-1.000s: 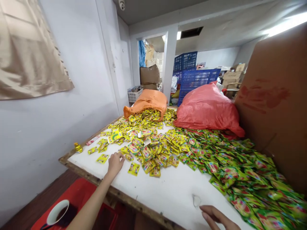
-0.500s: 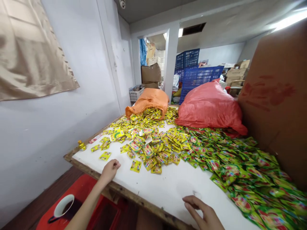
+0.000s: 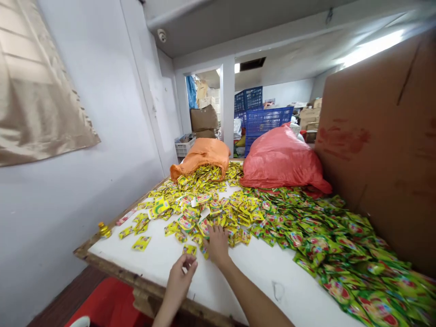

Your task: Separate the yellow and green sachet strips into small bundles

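A white table [image 3: 238, 277] is strewn with small yellow sachets [image 3: 204, 209] in the middle and green sachets [image 3: 340, 245] on the right. My right hand [image 3: 216, 245] lies flat, fingers spread, on the near edge of the yellow heap. My left hand [image 3: 180, 277] hovers just to its left, fingers bent, fingertips next to one yellow sachet [image 3: 189, 249]; whether it pinches anything I cannot tell. An orange sack [image 3: 200, 156] spills yellow sachets at the back.
A red sack [image 3: 281, 159] lies at the back right. A tall brown cardboard sheet [image 3: 378, 145] stands along the right edge. A small yellow bottle [image 3: 104, 230] sits on the table's left corner. Blue crates [image 3: 262, 118] stand beyond. A red mat [image 3: 109, 304] lies below.
My right hand reached from the table's near edge forward onto the yellow sachets. My left hand moved right, close beside it. The view shifted down and to the right.
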`<state>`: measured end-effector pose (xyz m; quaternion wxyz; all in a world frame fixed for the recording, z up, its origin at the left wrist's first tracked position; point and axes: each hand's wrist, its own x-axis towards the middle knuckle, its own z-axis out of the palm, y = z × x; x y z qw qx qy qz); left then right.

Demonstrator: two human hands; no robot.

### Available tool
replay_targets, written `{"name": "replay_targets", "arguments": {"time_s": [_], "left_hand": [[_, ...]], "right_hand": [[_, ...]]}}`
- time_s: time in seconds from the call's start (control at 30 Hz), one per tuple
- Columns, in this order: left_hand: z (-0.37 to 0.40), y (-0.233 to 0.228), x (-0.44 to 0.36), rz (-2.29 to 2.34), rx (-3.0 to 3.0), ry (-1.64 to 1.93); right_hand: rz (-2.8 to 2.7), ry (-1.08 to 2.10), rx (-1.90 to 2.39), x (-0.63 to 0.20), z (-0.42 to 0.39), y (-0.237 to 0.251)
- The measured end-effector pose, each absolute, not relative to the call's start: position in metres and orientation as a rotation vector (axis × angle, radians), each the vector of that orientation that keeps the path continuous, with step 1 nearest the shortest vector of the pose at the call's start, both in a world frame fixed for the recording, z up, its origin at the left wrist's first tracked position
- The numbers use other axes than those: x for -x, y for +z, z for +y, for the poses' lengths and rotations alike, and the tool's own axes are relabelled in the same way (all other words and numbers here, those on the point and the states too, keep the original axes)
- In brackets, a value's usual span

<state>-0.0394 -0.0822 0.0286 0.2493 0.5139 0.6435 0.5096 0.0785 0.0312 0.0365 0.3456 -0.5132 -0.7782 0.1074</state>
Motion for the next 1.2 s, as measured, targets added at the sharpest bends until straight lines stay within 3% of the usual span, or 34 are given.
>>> {"name": "replay_targets", "arguments": {"time_s": [0.13, 0.33, 0.53, 0.67, 0.93, 1.2], "left_hand": [[-0.077, 0.022, 0.033, 1.506, -0.891, 1.542], [-0.062, 0.039, 0.016, 1.056, -0.418, 1.717], [-0.067, 0.037, -0.003, 1.137, -0.418, 1.675], [-0.073, 0.023, -0.015, 1.165, -0.398, 1.518], [-0.066, 0.019, -0.026, 1.267, -0.499, 1.462], [-0.068, 0.018, -0.029, 1.259, -0.590, 1.453]], "right_hand": [[-1.920, 0.346, 1.301, -0.100, -0.001, 0.029], [-2.132, 0.629, 0.834, -0.115, -0.027, 0.038], [-2.062, 0.466, 1.438, -0.155, 0.028, 0.026], [-2.216, 0.510, 1.399, -0.185, 0.020, 0.015], [-1.995, 0.308, 1.578, -0.243, 0.066, 0.030], [-2.118, 0.331, 1.439, -0.239, 0.037, 0.018]]}}
